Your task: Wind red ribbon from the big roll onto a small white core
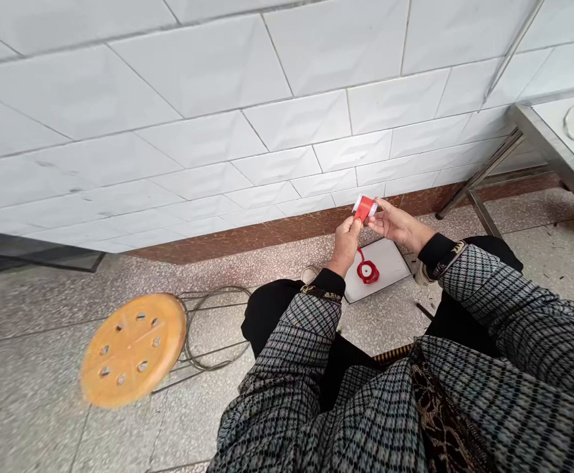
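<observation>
Between my hands, above the floor near the wall, is a spool of red ribbon [364, 206] with white ends. My left hand [346, 243] is closed, pinching the red ribbon at the spool's near side. Against the spool's right white end, the fingers of my right hand [394, 223] are curled and grip it. Below my hands, a second red roll with a white centre [367, 271] lies on a white rectangular board [388, 263]. A narrow red strip runs up from that roll toward my left hand; where it ends is hidden.
A stool with an orange perforated seat [132, 348] and thin metal legs [213, 328] lies tipped over at the left. White wall tiles [297, 131] rise in front. At the right stands a metal-framed table [557, 151]. Small dark scraps are scattered on the speckled floor [533, 263].
</observation>
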Demonstrator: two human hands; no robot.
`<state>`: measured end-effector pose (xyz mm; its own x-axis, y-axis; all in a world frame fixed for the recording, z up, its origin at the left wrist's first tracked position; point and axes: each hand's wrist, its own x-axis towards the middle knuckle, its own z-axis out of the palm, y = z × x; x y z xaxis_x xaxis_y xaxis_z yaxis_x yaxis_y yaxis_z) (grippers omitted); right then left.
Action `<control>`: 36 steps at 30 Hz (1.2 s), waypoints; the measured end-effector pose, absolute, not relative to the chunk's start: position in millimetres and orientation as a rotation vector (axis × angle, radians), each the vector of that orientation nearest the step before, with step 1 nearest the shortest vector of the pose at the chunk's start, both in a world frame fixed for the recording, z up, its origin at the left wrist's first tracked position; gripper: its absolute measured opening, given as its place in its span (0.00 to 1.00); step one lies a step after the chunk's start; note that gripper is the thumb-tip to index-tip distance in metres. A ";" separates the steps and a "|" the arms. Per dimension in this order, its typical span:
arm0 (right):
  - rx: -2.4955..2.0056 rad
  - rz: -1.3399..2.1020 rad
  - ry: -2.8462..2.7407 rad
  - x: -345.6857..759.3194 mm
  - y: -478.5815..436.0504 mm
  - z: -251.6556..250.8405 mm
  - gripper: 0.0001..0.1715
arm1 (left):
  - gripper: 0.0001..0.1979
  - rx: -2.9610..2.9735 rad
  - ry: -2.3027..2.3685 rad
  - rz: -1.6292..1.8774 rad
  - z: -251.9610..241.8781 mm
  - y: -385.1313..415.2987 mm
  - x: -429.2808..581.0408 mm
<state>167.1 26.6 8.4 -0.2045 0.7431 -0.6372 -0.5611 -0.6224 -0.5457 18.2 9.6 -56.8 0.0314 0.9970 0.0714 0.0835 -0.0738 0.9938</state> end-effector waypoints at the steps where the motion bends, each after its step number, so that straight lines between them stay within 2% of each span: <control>1: -1.166 1.932 -0.241 167.6 26.5 8.9 0.19 | 0.21 1.388 1.229 1.187 -55.2 9.2 17.4; 9: -1.174 2.118 -0.283 172.0 24.4 15.8 0.25 | 0.14 1.332 1.200 1.199 -49.3 10.5 11.9; 11: -1.160 2.155 -0.310 174.3 24.7 15.4 0.26 | 0.19 1.198 1.078 1.230 -48.6 11.4 10.5; 14: -1.167 2.247 -0.319 177.6 24.0 15.3 0.31 | 0.33 1.045 0.904 1.165 -43.9 11.5 5.2; 16: -1.182 2.312 -0.310 178.6 21.8 16.7 0.34 | 0.37 0.993 0.828 1.091 -40.1 10.9 0.8; 19: -1.185 2.388 -0.290 177.8 16.8 20.6 0.37 | 0.36 0.914 0.737 1.050 -37.0 8.8 -2.3; 24: -1.167 2.447 -0.231 174.7 12.2 25.4 0.41 | 0.27 0.793 0.652 1.088 -36.3 2.8 5.4; 29: -1.186 2.418 -0.265 174.0 12.3 23.9 0.40 | 0.26 0.652 0.683 1.110 -34.3 -1.0 13.4; 32: -1.305 2.275 -0.489 174.5 11.9 20.2 0.39 | 0.25 0.620 0.728 1.148 -35.1 0.3 13.9; 33: -1.348 2.172 -0.600 174.6 11.8 18.3 0.36 | 0.24 0.617 0.739 1.172 -35.7 1.3 13.5; 36: -1.345 1.784 -0.914 173.7 12.8 8.6 0.18 | 0.22 0.608 0.757 1.239 -38.1 4.3 12.3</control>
<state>173.7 12.8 8.6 -0.2043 0.8600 -0.4677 -0.1232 -0.4965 -0.8592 12.3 4.3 -38.1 0.1468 0.9734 -0.1759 -0.6007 0.2290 0.7660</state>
